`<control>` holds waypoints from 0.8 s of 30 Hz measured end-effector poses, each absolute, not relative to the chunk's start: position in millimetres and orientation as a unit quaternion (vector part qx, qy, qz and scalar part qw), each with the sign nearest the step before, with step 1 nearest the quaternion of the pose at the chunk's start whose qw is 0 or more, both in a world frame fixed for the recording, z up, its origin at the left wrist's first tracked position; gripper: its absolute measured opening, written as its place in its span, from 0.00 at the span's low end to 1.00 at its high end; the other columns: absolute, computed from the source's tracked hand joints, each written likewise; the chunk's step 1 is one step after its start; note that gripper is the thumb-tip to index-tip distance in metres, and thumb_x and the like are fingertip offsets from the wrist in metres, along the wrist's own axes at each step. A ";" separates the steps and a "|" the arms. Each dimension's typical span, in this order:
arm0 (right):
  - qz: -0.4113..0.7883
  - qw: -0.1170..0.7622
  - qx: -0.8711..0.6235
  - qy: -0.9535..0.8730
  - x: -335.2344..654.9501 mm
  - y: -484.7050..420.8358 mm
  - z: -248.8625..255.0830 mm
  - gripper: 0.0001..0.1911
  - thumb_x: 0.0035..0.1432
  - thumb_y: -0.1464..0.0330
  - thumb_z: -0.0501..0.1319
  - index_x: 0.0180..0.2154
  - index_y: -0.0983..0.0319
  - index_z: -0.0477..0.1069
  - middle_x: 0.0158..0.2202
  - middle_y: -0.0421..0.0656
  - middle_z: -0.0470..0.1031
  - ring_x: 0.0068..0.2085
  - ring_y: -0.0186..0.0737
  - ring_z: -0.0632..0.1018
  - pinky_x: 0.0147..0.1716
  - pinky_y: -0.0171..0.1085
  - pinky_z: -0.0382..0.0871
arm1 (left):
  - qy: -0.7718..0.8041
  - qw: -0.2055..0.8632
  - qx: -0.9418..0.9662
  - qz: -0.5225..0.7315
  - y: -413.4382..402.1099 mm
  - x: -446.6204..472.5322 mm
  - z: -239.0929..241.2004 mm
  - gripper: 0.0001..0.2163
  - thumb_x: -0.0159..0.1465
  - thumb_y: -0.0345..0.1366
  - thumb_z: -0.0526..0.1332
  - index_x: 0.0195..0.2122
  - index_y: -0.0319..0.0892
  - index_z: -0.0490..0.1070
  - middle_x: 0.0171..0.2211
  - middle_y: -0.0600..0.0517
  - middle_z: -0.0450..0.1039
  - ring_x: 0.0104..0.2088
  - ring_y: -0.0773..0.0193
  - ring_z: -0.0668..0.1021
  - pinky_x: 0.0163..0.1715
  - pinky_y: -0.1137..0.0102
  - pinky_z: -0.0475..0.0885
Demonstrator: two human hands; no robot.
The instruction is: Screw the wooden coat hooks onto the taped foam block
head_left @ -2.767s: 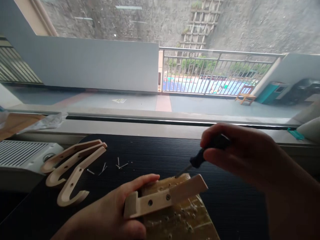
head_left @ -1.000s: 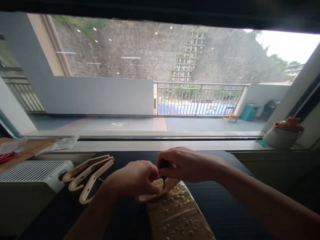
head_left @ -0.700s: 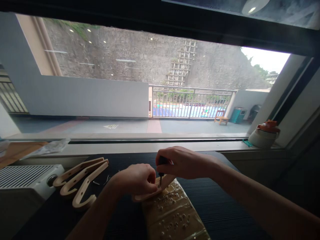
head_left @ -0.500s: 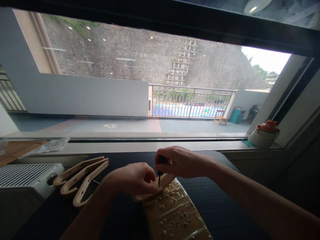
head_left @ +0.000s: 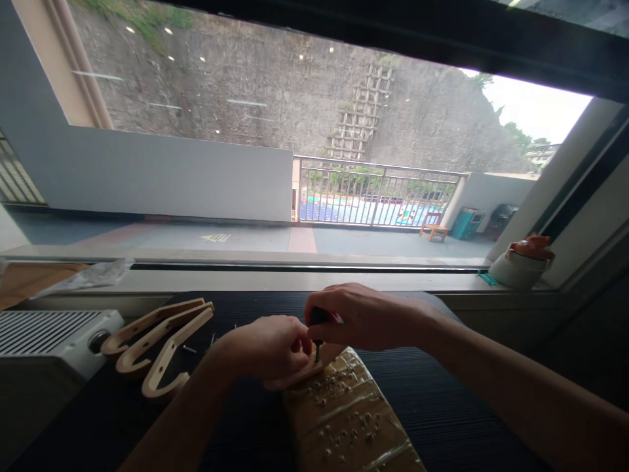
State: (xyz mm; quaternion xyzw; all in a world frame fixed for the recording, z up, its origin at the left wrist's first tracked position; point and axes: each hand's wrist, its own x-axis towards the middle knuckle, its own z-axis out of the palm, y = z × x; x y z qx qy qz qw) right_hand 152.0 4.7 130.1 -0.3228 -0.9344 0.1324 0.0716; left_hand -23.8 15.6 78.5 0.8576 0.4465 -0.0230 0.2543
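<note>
My right hand (head_left: 356, 316) is closed around the dark handle of a screwdriver (head_left: 318, 350), whose shaft points straight down. Its tip meets a pale wooden hook (head_left: 285, 381) lying on the far end of a block wrapped in brown tape (head_left: 339, 410). Curled fingers of my left hand (head_left: 275, 347) press together at the hook, right beside the shaft; their exact contact is partly hidden. Small holes dot the block's taped top. Several similar bent wooden hooks (head_left: 164, 351) lie left of my left hand, with a loose screw (head_left: 189, 349) near them.
A dark table (head_left: 413, 393) carries everything, up against the windowsill (head_left: 255, 280). At the left stands a white radiator (head_left: 59, 334) with a valve knob. Clear plastic wrapping (head_left: 93, 278) lies on the sill's left, and a pale pot with an orange top (head_left: 521, 265) on its right.
The fingers of my left hand have curled in and lifted slightly closer to the screwdriver's shaft. My right hand keeps its grip on the screwdriver. The whole view has tilted down a little.
</note>
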 end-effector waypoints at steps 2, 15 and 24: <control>0.133 0.071 -0.321 -0.935 152.1 4.0 131.3 0.11 0.57 0.64 0.54 0.37 0.63 0.70 0.29 0.41 0.71 0.27 0.30 0.66 0.28 0.31 0.57 | 0.450 0.247 0.858 -0.019 15.0 -23.1 79.1 0.08 0.53 0.37 0.54 0.26 0.44 0.72 0.21 0.56 0.69 0.21 0.69 0.68 0.17 0.75 0.57; 0.140 0.077 -0.346 -0.924 159.7 1.4 130.0 0.10 0.57 0.65 0.54 0.37 0.63 0.69 0.29 0.41 0.72 0.28 0.31 0.67 0.28 0.32 0.58 | 0.401 0.270 0.875 -0.027 17.9 -27.8 75.1 0.09 0.53 0.40 0.55 0.29 0.44 0.72 0.25 0.56 0.71 0.24 0.68 0.70 0.20 0.77 0.60; 0.141 0.086 -0.363 -0.917 160.0 3.4 125.4 0.10 0.58 0.65 0.53 0.37 0.63 0.68 0.29 0.41 0.71 0.27 0.31 0.66 0.28 0.32 0.57 | 0.393 0.251 0.884 -0.026 21.8 -29.4 68.0 0.10 0.54 0.39 0.54 0.31 0.46 0.74 0.26 0.56 0.73 0.25 0.67 0.71 0.23 0.75 0.61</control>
